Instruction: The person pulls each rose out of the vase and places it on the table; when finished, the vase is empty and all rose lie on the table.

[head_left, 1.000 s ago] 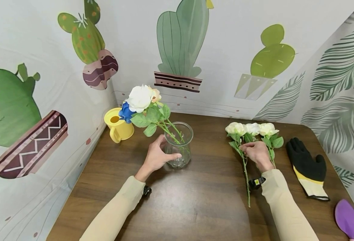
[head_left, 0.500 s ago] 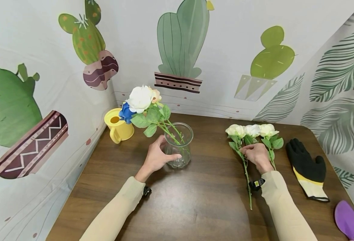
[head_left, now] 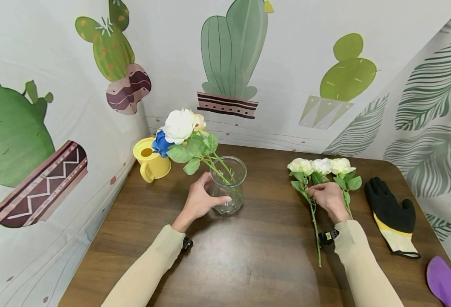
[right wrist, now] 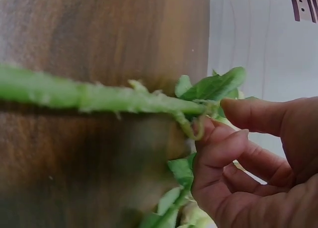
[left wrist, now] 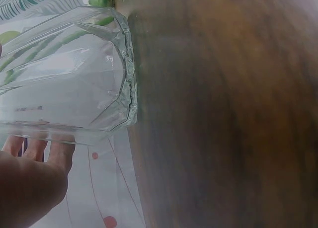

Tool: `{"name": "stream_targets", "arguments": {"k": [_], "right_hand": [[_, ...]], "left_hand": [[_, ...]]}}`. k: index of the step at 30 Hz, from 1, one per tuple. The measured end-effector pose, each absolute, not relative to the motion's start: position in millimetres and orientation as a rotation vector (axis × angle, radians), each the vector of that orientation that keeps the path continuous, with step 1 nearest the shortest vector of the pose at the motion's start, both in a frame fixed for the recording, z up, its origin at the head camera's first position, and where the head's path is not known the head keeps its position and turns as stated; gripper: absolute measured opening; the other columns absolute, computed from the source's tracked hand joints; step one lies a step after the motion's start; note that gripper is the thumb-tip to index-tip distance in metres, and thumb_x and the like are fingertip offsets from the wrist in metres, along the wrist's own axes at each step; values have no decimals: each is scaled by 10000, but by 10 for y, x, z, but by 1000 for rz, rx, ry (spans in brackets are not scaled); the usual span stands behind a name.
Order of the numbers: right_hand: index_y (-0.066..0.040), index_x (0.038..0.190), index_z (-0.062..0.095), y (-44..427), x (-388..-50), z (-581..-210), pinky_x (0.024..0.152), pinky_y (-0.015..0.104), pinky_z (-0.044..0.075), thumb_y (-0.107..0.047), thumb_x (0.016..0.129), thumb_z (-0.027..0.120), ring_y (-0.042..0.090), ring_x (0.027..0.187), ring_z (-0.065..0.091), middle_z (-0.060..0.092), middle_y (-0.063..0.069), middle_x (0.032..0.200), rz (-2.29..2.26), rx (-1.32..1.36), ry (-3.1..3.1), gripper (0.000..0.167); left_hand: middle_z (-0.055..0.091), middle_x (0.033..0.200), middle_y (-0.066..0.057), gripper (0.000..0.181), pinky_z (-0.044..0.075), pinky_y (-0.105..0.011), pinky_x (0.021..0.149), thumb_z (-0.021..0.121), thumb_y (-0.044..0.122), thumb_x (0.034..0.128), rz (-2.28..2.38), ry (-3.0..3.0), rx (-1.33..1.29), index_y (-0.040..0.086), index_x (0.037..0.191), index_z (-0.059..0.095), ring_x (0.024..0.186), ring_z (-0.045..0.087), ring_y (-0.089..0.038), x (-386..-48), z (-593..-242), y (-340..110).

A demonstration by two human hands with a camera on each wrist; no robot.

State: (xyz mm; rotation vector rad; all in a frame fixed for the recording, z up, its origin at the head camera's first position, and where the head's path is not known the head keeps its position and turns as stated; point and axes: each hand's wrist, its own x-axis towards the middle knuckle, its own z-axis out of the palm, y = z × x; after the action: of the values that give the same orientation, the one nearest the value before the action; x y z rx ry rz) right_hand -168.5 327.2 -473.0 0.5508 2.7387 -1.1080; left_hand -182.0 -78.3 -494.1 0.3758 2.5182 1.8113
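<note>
In the head view my left hand [head_left: 199, 199] holds the side of a clear glass vase [head_left: 229, 207], its thumb across the near side. A white flower [head_left: 179, 126], a blue flower [head_left: 161, 144] and a peach flower [head_left: 199, 123] lean left out of the vase. Three pale blooms lie in a row at the right. My right hand [head_left: 327, 197] pinches the green stem [right wrist: 99, 98] of the leftmost pale flower [head_left: 300, 166] between thumb and fingers. Beside it are the middle white flower [head_left: 322, 166] and the right pale flower [head_left: 342, 166]; my hand partly hides their stems.
Behind the vase's left side stands a yellow watering can [head_left: 154, 164]. A black, yellow and cream glove [head_left: 392, 215] lies on the wooden table [head_left: 248, 264] at the right. A purple trowel [head_left: 443, 279] lies near the right edge. Printed fabric [head_left: 283, 76] closes off the back.
The pinched flower's stem end has shifted slightly toward me, with a very small movement of my right hand. My left hand and the vase stay in place.
</note>
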Motion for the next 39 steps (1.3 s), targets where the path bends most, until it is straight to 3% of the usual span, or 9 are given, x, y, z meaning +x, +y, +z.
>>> {"name": "stream_targets", "arguments": {"k": [2,8,15,21,24,28,32,39], "right_hand": [[36,1226,795,3263,-1673,-4707,811,294,500,-260,1010,713,413,1231,643,711,306,1357,-1091,536,2770,376],[18,1206,807,3218,-1642,-4594,816,345,518,-263,1002,744,444,1234,655,722,307,1350,-1090,513,2849,353],[-55,1260,805,3130,-1623,-4399,979,575,535,-330,1029,739,463,1282,652,787,223,1276,-1091,534,2884,366],[-99,1276,808,2985,-1581,-4201,885,471,542,-343,1008,764,396,1295,678,828,173,1192,-1139,543,2950,365],[-88,1234,826,2880,-1551,-4092,872,356,533,-325,990,784,340,1231,714,842,166,1131,-1183,502,3004,342],[-74,1190,841,2725,-1508,-3950,783,175,484,-288,981,802,89,967,712,854,152,1064,-1239,384,3053,301],[-58,1176,840,2578,-1494,-3826,700,121,467,-243,984,804,-135,796,581,850,171,1060,-1292,249,3077,269],[-65,1164,837,2278,-1509,-3619,663,146,475,-203,974,817,-46,758,617,831,159,992,-1365,6,3075,236]], "left_hand": [[751,1345,-100,696,522,-510,1222,1022,188,743,1812,2519,380,144,1334,658,1348,684,-288,-1823,-4939,-785],[754,1345,-90,688,525,-513,1217,1023,201,744,1807,2528,381,154,1327,659,1347,684,-284,-1825,-4937,-793],[752,1347,-92,690,516,-509,1229,1025,186,738,1812,2528,382,153,1325,661,1356,680,-286,-1821,-4930,-795],[752,1348,-90,691,529,-510,1213,1025,195,740,1815,2524,395,156,1329,666,1346,683,-282,-1834,-4924,-773],[756,1343,-87,678,539,-511,1199,1019,202,749,1818,2527,409,154,1327,666,1333,690,-279,-1841,-4926,-761],[758,1339,-85,676,537,-513,1201,1017,201,749,1813,2531,396,158,1324,666,1335,691,-281,-1822,-4932,-766],[756,1344,-77,677,529,-511,1212,1021,207,743,1809,2527,377,165,1319,667,1349,686,-276,-1810,-4946,-773],[751,1353,-84,685,512,-508,1235,1022,197,741,1829,2515,387,160,1326,668,1368,677,-287,-1817,-4936,-774]]}}
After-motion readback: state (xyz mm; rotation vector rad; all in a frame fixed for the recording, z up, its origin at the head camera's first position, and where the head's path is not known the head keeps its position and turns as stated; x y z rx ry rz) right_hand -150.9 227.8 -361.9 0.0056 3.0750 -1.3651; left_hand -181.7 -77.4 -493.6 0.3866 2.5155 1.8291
